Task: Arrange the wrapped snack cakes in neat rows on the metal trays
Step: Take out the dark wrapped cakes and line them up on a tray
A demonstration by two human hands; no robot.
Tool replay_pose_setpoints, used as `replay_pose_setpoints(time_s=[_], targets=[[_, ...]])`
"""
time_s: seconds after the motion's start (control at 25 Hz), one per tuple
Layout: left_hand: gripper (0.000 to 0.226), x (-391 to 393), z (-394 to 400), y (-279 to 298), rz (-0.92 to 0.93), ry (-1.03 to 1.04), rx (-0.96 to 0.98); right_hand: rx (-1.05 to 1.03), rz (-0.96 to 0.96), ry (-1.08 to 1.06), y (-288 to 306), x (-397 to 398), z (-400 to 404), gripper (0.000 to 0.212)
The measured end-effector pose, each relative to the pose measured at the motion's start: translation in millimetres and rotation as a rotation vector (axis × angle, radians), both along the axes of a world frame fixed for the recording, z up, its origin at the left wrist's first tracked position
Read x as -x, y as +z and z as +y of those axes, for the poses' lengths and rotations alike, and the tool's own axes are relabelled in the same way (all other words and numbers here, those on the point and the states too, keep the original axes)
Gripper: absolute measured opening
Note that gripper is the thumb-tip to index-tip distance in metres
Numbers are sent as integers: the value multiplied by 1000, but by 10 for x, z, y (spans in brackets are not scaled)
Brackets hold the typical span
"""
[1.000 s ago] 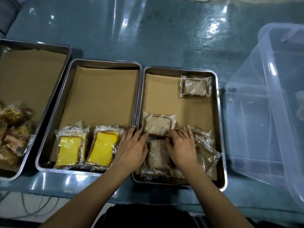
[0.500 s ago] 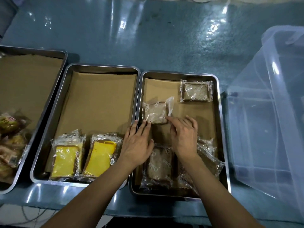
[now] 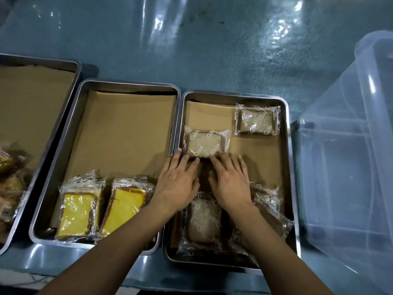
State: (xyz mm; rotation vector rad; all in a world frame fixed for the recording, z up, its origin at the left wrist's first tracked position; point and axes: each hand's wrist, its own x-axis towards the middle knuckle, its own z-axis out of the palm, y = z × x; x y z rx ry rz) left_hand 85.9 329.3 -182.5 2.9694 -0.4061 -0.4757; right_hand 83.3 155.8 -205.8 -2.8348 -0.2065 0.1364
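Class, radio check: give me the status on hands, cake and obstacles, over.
Left hand and right hand both open, fingertips pushing the pale cake. Cake lies at the right tray's left wall, short of the far cake. Path ahead clear.

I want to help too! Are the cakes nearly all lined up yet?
Not nearly. Done: two yellow cakes side by side in the middle tray, one pale cake in the right tray's far corner. In hand: the left hand and right hand push another pale cake with straight fingers. Left: the loose cakes under the arms and a pile in the left tray.
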Motion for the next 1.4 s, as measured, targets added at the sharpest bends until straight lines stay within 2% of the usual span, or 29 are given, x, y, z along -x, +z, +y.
replay_pose_setpoints(time_s=[0.08,0.44,0.72,0.8,0.88,1.0,1.12,1.4], targets=[[64,-40,-18,-22,-2,-21,-28,30,23,14,-65,-20,-9,60],[65,-813,-93,-43,-18,-1,-94,36,45,5,-137,-753,-9,55],[66,-910,-36,-33,-11,43,-77,15,55,39,-112,-896,-10,57],[64,-898,-45,-21,-50,45,-41,37,3,-33,-80,-846,-93,57],[60,-902,-101,-18,-81,24,11,65,5,-196,-34,-774,-232,58],[65,-922,-215,-64,14,-14,85,101,114,-340,-31,-670,-439,60],[70,-921,-254,-115,82,-29,47,136,195,-281,-63,-697,-555,65],[62,-848,-206,-64,54,-35,71,85,158,-228,41,-650,-588,60]])
